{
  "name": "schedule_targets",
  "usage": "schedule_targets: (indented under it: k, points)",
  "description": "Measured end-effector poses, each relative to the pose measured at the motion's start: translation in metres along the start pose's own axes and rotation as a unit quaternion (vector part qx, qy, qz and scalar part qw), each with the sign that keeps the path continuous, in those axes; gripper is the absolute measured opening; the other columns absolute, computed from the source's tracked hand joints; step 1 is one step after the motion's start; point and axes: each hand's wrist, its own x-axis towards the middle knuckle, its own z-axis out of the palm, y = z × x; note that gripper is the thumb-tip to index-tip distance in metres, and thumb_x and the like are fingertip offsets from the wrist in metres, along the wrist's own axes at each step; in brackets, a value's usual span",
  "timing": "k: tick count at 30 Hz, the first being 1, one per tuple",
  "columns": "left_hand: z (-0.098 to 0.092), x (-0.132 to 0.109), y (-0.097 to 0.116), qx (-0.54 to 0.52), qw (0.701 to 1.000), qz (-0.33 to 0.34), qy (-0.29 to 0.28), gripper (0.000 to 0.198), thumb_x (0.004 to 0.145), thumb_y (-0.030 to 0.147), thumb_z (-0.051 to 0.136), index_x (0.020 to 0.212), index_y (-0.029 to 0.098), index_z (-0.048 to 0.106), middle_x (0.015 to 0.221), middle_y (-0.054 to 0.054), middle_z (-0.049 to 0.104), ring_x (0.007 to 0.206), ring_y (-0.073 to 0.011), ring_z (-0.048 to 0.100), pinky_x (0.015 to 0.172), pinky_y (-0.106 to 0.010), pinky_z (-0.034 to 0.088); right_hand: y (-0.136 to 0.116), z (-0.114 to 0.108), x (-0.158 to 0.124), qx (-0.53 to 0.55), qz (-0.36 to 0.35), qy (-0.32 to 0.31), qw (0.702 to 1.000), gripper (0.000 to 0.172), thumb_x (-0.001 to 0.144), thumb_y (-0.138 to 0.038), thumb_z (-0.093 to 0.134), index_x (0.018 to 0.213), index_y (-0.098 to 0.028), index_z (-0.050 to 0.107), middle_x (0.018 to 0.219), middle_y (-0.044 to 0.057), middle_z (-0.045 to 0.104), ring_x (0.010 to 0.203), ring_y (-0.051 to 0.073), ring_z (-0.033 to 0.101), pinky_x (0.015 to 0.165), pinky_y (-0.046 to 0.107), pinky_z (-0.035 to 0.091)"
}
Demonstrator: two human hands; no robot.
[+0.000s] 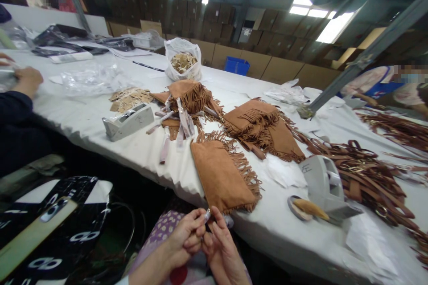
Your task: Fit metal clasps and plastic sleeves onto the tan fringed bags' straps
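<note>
A brown suede pouch [222, 173] with long fringe lies flat at the table's front edge, its near corner towards me. At that corner my left hand [189, 236] and my right hand [220, 242] meet, both with fingers pinched. Between the fingertips shows a small shiny, partly clear piece, too small and covered to name. Beyond the pouch, more fringed suede bags [264, 127] lie heaped, and one bag [187, 93] has plastic-wrapped straps [183, 120] beside it.
Two tape dispensers [129, 120] [324, 185] flank the bags. A tape roll [297, 209] lies near the right one. Brown leather straps [364, 169] are piled at right. Behind stands a plastic bag of scraps [183, 60]. Co-workers sit left and right; a phone [40, 236] lies at lower left.
</note>
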Motion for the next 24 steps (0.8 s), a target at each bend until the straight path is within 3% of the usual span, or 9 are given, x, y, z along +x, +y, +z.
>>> schedule_targets:
  k: [4, 9, 11, 13, 15, 18, 21, 24]
  points:
    - [-0.001, -0.006, 0.009, -0.122, 0.986, -0.098, -0.049, 0.003, 0.084, 0.017, 0.055, 0.082, 0.015, 0.054, 0.052, 0.01, 0.04, 0.029, 0.0032, 0.012, 0.033, -0.013, 0.008, -0.005, 0.001, 0.006, 0.036, 0.022, -0.035, 0.999, 0.041, 0.07, -0.027, 0.076, 0.109, -0.028, 0.062, 0.104, 0.002, 0.066, 0.042, -0.002, 0.029, 0.042, 0.012, 0.032]
    - [0.005, -0.007, 0.014, -0.14, 0.982, -0.112, -0.058, 0.008, 0.085, 0.011, 0.049, 0.085, 0.014, 0.057, 0.057, 0.008, 0.043, 0.03, 0.0039, 0.014, 0.033, -0.012, 0.009, -0.007, 0.002, 0.012, 0.044, 0.023, -0.034, 0.998, 0.037, 0.073, -0.033, 0.074, 0.107, -0.028, 0.063, 0.09, -0.001, 0.066, 0.037, -0.005, 0.022, 0.036, 0.009, 0.021]
    - [0.004, -0.008, 0.017, -0.117, 0.985, -0.105, -0.068, 0.012, 0.08, 0.008, 0.053, 0.091, 0.014, 0.056, 0.058, 0.007, 0.046, 0.031, 0.0038, 0.018, 0.034, -0.011, 0.01, -0.011, 0.004, 0.009, -0.04, 0.016, -0.031, 0.999, 0.042, 0.073, -0.037, 0.073, 0.113, -0.028, 0.061, 0.083, -0.002, 0.067, 0.035, -0.004, 0.028, 0.035, 0.011, 0.022]
    - [0.003, -0.009, 0.024, -0.069, 0.992, -0.085, -0.068, 0.023, 0.078, 0.007, 0.056, 0.1, 0.015, 0.055, 0.059, 0.006, 0.05, 0.031, 0.0031, 0.022, 0.034, -0.012, 0.011, -0.021, 0.006, 0.004, -0.201, 0.009, -0.035, 0.979, 0.049, 0.072, -0.04, 0.073, 0.117, -0.025, 0.059, 0.079, 0.0, 0.067, 0.035, 0.001, 0.041, 0.035, 0.014, 0.028]
    - [0.0, -0.012, 0.032, -0.001, 0.996, -0.06, -0.059, 0.032, 0.078, 0.011, 0.059, 0.109, 0.017, 0.052, 0.067, 0.003, 0.057, 0.032, 0.0029, 0.025, 0.035, -0.013, 0.012, -0.038, 0.004, -0.001, -0.369, -0.039, -0.009, 0.929, 0.049, 0.07, -0.043, 0.072, 0.113, -0.019, 0.063, 0.076, 0.002, 0.068, 0.039, 0.008, 0.051, 0.038, 0.02, 0.037]
    - [-0.008, -0.019, 0.038, 0.141, 0.987, -0.055, -0.052, 0.041, 0.076, 0.02, 0.064, 0.115, 0.02, 0.049, 0.084, -0.003, 0.065, 0.033, 0.0028, 0.029, 0.034, -0.014, 0.014, -0.076, -0.011, 0.0, -0.5, -0.177, 0.131, 0.838, 0.046, 0.074, -0.05, 0.063, 0.103, -0.014, 0.067, 0.072, 0.005, 0.069, 0.052, 0.016, 0.059, 0.054, 0.03, 0.05]
    - [-0.023, -0.027, 0.032, 0.319, 0.945, -0.064, -0.037, 0.033, 0.073, 0.023, 0.066, 0.104, 0.019, 0.056, 0.081, -0.001, 0.067, 0.033, -0.0003, 0.036, 0.033, -0.015, 0.021, -0.111, -0.03, 0.015, -0.571, -0.294, 0.251, 0.725, 0.044, 0.077, -0.049, 0.055, 0.102, -0.015, 0.068, 0.091, 0.011, 0.07, 0.077, 0.024, 0.064, 0.075, 0.038, 0.052]
    - [-0.042, -0.032, 0.022, 0.451, 0.891, -0.052, 0.014, 0.018, 0.074, 0.028, 0.061, 0.09, 0.019, 0.062, 0.076, 0.0, 0.066, 0.037, -0.006, 0.046, 0.036, -0.018, 0.031, -0.13, -0.042, 0.043, -0.638, -0.366, 0.275, 0.619, 0.045, 0.077, -0.045, 0.051, 0.108, -0.015, 0.066, 0.112, 0.015, 0.065, 0.102, 0.028, 0.059, 0.092, 0.044, 0.045]
